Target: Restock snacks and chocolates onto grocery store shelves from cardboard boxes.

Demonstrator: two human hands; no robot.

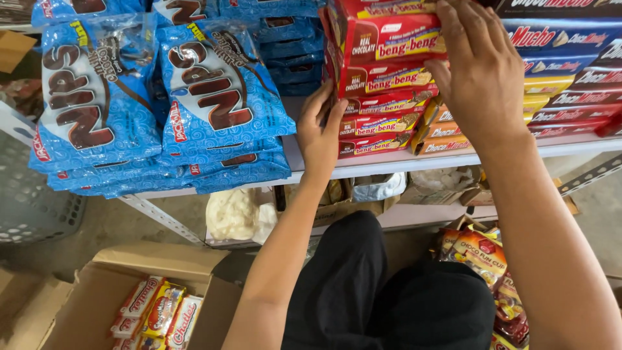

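Observation:
A stack of red chocolate boxes [382, 97] stands on a white shelf [402, 161]. My left hand [319, 133] presses flat against the stack's left side, fingers together. From above, my right hand [479, 71] grips the right end of the upper red boxes [389, 35], fingers spread over their top edge. Both arms reach up from below, over my dark-trousered knees.
Large blue candy bags [220, 97] fill the shelf's left part. Red, blue and yellow bar boxes [570, 78] are stacked to the right. An open cardboard box [129, 298] with snack packets sits on the floor at lower left; orange packets [483, 253] lie at lower right.

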